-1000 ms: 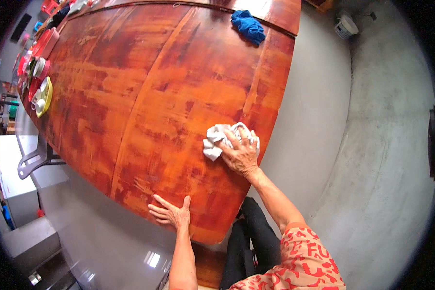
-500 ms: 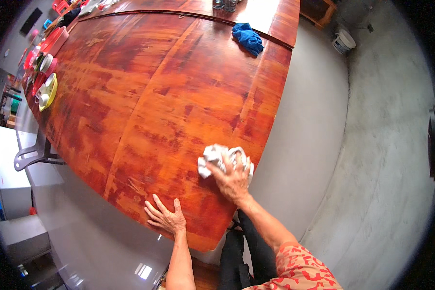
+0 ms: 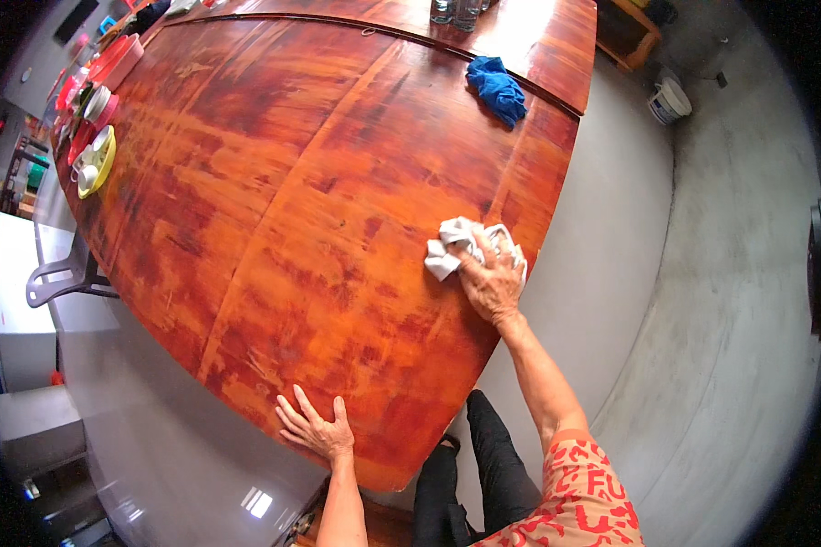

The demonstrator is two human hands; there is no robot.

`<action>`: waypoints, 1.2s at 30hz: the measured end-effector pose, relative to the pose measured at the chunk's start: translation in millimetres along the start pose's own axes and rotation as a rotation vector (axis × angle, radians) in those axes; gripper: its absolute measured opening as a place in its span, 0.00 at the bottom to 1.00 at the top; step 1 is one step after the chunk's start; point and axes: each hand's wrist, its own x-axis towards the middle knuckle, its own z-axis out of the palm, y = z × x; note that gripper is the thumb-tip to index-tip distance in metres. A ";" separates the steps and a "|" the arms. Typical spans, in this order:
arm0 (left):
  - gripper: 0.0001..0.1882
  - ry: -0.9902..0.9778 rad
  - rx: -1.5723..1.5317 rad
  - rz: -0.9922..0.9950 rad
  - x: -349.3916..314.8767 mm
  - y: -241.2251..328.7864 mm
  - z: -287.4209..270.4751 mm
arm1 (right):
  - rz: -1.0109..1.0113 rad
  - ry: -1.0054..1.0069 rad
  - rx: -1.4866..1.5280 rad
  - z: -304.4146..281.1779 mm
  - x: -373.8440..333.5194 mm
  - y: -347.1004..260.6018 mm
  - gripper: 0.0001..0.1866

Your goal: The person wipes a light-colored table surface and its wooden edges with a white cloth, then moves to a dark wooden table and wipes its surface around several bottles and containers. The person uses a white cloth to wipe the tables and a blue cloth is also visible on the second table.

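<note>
A large reddish-brown wooden table [image 3: 337, 246] with a worn, streaked finish fills the middle. Near its right edge, my right hand [image 3: 494, 287] presses a crumpled white cloth [image 3: 456, 246] onto the tabletop, fingers closed over it. My left hand [image 3: 317, 428] lies flat by the near left edge with its fingers spread and nothing in it. Farther off, close to the seam across the table, sits a bunched blue cloth [image 3: 498, 91]; neither hand touches it.
Along the far left edge stand a yellow tray [image 3: 109, 164] with white cups and a red basin [image 3: 117, 59]. Glass vessels [image 3: 466, 13] stand at the back. A grey chair [image 3: 73, 278] is tucked at the left; a white bucket [image 3: 670, 100] stands by the right wall.
My right hand has slid the white cloth farther away and to the right along the table. My left hand stays at the near edge, and the whole view has shifted slightly.
</note>
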 end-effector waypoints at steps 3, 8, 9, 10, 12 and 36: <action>0.42 0.007 0.020 0.002 -0.1 -0.7 -1.9 | 0.088 -0.074 -0.036 7.1 28.1 21.7 0.22; 0.37 -0.011 0.044 -0.009 -0.1 -2.5 -3.1 | 0.236 -0.072 -0.098 24.2 70.8 50.5 0.22; 0.37 -0.007 0.046 -0.005 -0.7 -2.8 -1.8 | 0.256 -0.041 -0.120 26.4 79.0 56.3 0.22; 0.36 -0.004 0.047 -0.001 -0.7 -1.8 -2.3 | 0.292 -0.052 -0.125 28.1 86.1 61.8 0.23; 0.36 -0.014 0.037 0.005 -0.1 1.1 -1.7 | 0.294 0.016 -0.165 32.0 88.3 63.4 0.24; 0.34 0.005 -0.124 0.313 64.3 163.7 20.2 | -0.332 0.002 0.232 12.4 56.1 0.1 0.17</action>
